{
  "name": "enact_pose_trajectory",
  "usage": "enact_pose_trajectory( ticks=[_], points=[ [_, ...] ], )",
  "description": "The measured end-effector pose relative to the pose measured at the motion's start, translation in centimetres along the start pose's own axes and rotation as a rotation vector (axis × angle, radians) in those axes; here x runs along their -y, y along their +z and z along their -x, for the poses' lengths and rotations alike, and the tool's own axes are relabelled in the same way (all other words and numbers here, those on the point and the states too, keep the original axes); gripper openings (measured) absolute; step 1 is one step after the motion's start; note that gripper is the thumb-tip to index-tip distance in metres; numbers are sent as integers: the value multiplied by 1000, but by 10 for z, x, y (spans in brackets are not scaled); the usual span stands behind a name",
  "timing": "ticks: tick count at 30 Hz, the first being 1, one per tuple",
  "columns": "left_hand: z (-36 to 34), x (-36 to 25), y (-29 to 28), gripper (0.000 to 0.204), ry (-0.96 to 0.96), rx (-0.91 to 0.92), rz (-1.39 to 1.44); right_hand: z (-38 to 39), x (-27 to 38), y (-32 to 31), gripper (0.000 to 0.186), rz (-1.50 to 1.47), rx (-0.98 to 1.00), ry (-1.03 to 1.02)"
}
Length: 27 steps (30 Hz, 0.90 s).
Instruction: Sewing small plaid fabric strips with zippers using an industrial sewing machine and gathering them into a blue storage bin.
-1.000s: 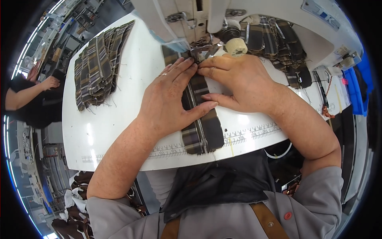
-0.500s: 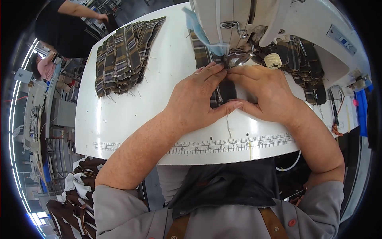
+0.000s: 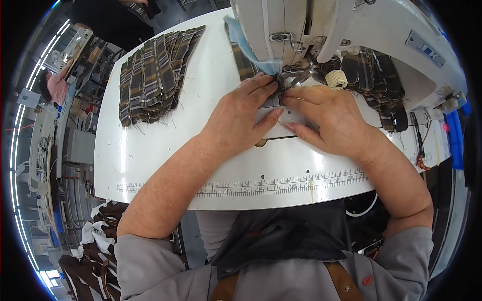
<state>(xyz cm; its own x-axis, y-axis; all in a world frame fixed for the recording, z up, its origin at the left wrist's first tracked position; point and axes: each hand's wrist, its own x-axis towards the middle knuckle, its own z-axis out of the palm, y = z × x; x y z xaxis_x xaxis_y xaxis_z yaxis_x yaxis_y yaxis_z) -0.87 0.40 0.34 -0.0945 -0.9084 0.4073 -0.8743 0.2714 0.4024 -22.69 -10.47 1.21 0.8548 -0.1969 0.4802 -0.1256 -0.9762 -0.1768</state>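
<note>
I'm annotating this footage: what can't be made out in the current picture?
Head view:
Brown-black plaid cloth strip: partly hidden by left hand and white metal sewing machine.
Dark plaid cloth pile, right: partly behind the machine.
Black-clothed person: head cut off by top edge.

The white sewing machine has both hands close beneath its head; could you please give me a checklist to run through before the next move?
1. Brown-and-black plaid fabric strip reaching past the white sewing machine's needle area: ok.
2. Left hand and right hand clear of the needle: cannot tell; it is hidden.
3. Thumbs apart: ok, a gap shows.
4. Left-side stack of brown plaid fabric strips apart from the left hand: ok.
5. Stitching straight: cannot tell.
</note>
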Motion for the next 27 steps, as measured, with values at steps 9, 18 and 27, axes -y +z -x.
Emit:
enact_pose_trajectory(
  ticks=[9,18,27],
  points=[
    [0,2,2,56,15,3,-198,1,-2,1,36,-2,-1,-16],
    [3,4,-15,48,-93,-67,-167,1,-4,0,35,-38,5,-18],
    [88,-3,-96,49,-429,80,-61,2,-6,0,34,-56,-15,-39]
  ],
)
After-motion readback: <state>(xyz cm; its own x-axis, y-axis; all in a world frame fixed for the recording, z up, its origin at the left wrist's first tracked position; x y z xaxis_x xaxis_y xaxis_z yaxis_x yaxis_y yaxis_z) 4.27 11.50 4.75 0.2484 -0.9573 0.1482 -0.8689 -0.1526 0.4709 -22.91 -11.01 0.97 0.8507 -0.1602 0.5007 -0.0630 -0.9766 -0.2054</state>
